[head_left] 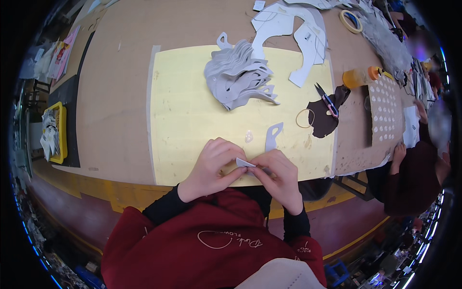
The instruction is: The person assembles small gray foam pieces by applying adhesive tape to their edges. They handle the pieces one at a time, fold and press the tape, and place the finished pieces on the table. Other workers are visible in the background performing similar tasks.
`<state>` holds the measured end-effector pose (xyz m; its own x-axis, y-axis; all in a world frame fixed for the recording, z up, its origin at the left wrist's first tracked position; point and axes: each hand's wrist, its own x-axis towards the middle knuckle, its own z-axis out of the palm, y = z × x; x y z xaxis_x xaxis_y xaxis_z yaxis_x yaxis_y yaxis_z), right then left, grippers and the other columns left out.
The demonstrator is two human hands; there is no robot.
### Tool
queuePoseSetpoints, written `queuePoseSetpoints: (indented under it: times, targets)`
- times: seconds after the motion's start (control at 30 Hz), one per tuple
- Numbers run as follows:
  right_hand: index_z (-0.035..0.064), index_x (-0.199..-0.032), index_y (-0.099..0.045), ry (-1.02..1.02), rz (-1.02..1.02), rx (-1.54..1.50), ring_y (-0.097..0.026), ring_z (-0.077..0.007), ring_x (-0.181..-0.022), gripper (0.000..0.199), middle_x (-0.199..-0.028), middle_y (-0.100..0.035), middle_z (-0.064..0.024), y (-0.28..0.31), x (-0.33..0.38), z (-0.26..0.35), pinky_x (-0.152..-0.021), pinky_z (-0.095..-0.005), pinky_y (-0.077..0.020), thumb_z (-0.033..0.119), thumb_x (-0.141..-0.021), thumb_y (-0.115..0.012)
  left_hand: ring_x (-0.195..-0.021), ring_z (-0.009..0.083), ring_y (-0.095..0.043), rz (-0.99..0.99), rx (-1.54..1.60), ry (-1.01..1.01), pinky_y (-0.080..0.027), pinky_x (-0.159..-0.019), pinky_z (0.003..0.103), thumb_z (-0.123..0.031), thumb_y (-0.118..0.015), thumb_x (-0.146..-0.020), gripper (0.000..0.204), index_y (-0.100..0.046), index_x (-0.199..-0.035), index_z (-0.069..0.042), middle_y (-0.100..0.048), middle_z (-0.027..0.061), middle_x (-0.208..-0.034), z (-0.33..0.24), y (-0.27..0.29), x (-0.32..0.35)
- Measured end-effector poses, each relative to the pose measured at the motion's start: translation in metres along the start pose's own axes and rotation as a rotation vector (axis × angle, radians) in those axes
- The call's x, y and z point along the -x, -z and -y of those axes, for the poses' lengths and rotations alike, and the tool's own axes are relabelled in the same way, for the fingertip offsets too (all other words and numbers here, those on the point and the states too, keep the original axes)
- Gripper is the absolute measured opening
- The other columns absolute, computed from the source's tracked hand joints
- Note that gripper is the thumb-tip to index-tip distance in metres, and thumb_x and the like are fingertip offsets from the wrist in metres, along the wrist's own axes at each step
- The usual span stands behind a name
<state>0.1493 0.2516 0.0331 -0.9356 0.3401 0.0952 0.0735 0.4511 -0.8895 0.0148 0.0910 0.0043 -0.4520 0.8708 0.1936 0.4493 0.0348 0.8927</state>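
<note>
- A small white piece [245, 163] is sitting pinched between your two hands, just above the near edge of the yellow mat [192, 115].
- Your left hand [214, 166] is closing its fingers narrowly on the piece's left end; your right hand [279, 176] is gripping the right end, thumb and fingertips tight.
- A single grey cut-out [273, 136] is lying on the mat just beyond your right hand, a clear oval sticker [248, 137] beside it.
- A heap of grey cut-outs [238, 77] is resting farther up the mat.
- Scissors [327, 100] are lying on a dark brown scrap [323, 120] to the right, near a rubber band [304, 118] and an orange glue bottle [358, 77].
- Another person's hand [398, 153] is touching the table's right edge.
</note>
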Motion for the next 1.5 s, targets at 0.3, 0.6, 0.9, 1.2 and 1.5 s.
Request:
queuePoseSetpoints:
  times: [0.3,0.6,0.9,1.2,1.5]
  targets:
    - [0.0061,-0.105,-0.072,0.088,-0.074,0.242,-0.06,-0.0263,-0.091,0.023,-0.096,-0.066,-0.0077,0.008,-0.012,-0.002,-0.077,-0.0362,-0.048,0.001,-0.083,-0.072,-0.098,0.024,-0.053,-0.001,-0.111,-0.015,-0.04,-0.089,0.034,-0.007,-0.072,-0.082,0.017,-0.067,-0.098,-0.01,-0.068,-0.0001,-0.117,0.001,0.0,-0.007]
    - [0.0095,-0.114,-0.071,0.095,-0.16,0.47,-0.055,-0.0288,-0.109,0.031,-0.115,-0.062,-0.0084,0.029,-0.026,-0.013,-0.094,-0.0408,-0.0425,0.005,-0.083,-0.071,-0.1,0.0235,-0.053,0.002,-0.383,-0.033,-0.038,-0.088,0.036,-0.015,-0.071,-0.084,0.016,-0.067,-0.099,-0.01,-0.063,-0.0017,-0.133,-0.004,-0.007,-0.011]
    - [0.0032,-0.111,-0.07,-0.065,-0.52,0.543,-0.06,-0.0327,-0.105,0.025,-0.112,-0.066,-0.0111,0.097,-0.011,-0.025,-0.094,-0.0405,-0.0456,0.008,-0.086,-0.07,-0.101,0.0268,-0.052,-0.091,-0.286,-0.05,-0.039,-0.09,0.037,-0.01,-0.076,-0.079,0.012,-0.069,-0.088,-0.01,-0.068,0.002,-0.122,-0.003,-0.005,-0.008]
    - [-0.0043,-0.131,-0.059,-0.542,-0.81,0.924,-0.058,-0.0378,-0.121,0.049,-0.127,-0.061,-0.026,0.169,0.03,-0.111,-0.103,-0.0423,-0.0441,0.029,-0.095,-0.064,-0.102,0.0291,-0.052,-0.136,-0.175,-0.053,-0.041,-0.091,0.039,-0.007,-0.078,-0.075,0.013,-0.069,-0.083,-0.007,-0.07,0.0039,-0.111,-0.001,-0.005,-0.006]
    - [0.0036,-0.135,-0.059,-0.299,-0.99,0.805,-0.061,-0.0324,-0.118,0.048,-0.124,-0.065,-0.0213,0.261,0.038,-0.07,-0.099,-0.037,-0.0463,0.027,-0.094,-0.067,-0.102,0.0295,-0.054,-0.175,-0.134,-0.017,-0.044,-0.089,0.039,-0.003,-0.074,-0.077,0.01,-0.067,-0.083,-0.005,-0.07,0.0074,-0.106,-0.001,-0.007,-0.006]
